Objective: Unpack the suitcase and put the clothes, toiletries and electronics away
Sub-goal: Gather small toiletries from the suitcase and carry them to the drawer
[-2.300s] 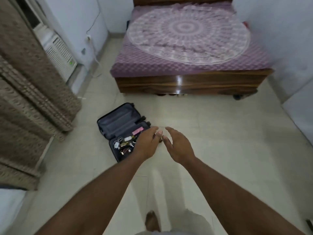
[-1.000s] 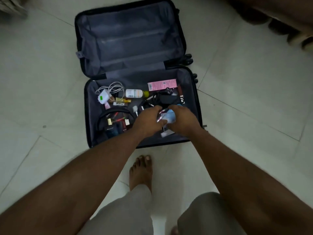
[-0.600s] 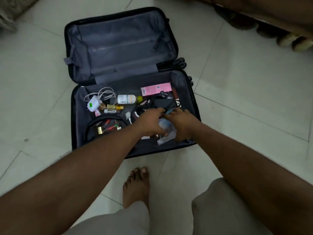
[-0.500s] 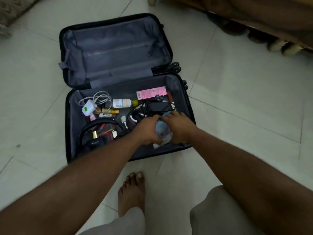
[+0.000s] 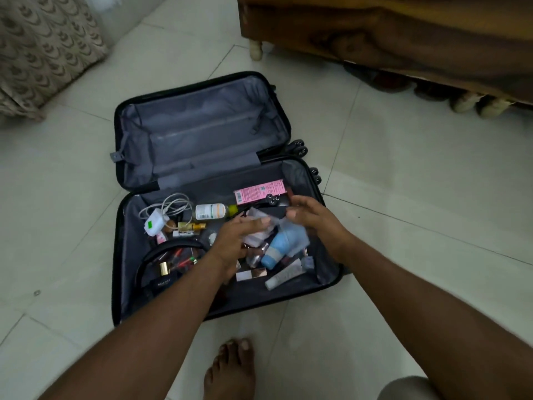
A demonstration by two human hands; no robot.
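Suitcase (image 5: 202,134): lying open on floor; lid half bare.
Clothes: none showing.
Remaining: toiletries, charger (image 5: 155,223), cables.
Clear pouch (image 5: 284,236): being lifted; left hand (image 5: 239,241) gripping; right hand (image 5: 313,217) fingers loose beside.

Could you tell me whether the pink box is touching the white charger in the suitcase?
Apart. The head view shows the pink box by the far right wall of the suitcase and the white charger at the left, with a bottle between them.
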